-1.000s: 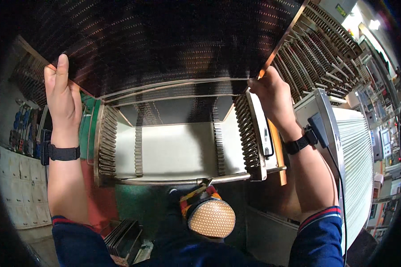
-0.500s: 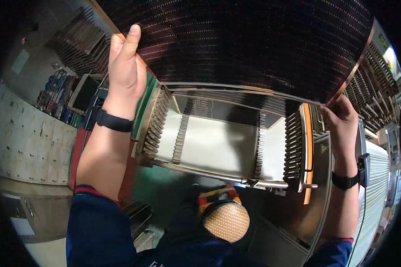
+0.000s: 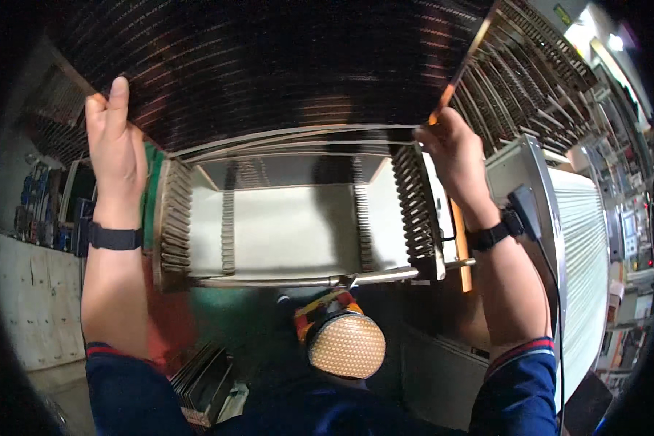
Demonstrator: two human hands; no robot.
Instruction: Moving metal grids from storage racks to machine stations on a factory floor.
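Note:
A large dark panel with rows of small dots and copper-coloured side edges fills the top of the view, held between my two hands. My left hand grips its left edge, thumb lying upward along the face. At the lower right corner, my right hand has its fingers closed on the copper edge. Below the panel stands a metal rack with comb-like slotted sides and a pale floor. The panel's lower edge lies over the rack's far part; I cannot tell whether it sits in slots. More panel edges show there.
Right of my arm is a white ribbed stack, with slotted racks beyond it. Pale lockers stand at left. Dark boards lean low on the left. A round tan dotted object is below the rack.
The whole view has shifted, so rack, panel and hands appear further left. My right hand and the panel's right corner have come closer to the rack's right side. Both hands keep their hold.

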